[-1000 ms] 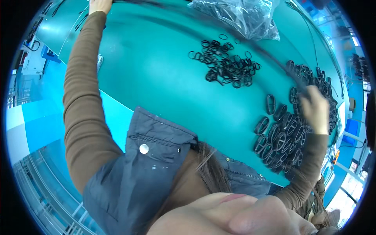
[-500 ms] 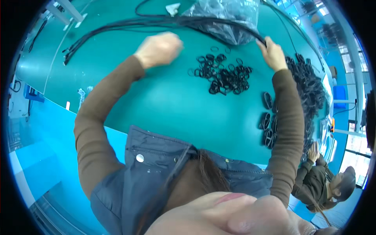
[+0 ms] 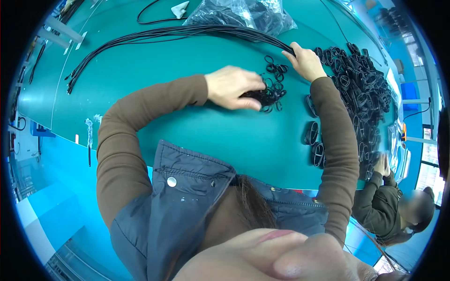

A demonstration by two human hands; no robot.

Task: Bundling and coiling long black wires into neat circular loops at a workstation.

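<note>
The left hand (image 3: 233,87) pinched rings (image 3: 271,89) from the small pile under its grip; the right hand (image 3: 305,61) closed on the cable bundle (image 3: 187,33), which stretched long and leftward across the tabletop (image 3: 187,126)

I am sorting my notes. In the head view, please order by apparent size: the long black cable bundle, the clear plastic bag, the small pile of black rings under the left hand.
1. Long black cable bundle, by far the longest.
2. Clear plastic bag, cut off by the picture's edge, so unsure.
3. Small pile of black rings at the left hand.
</note>
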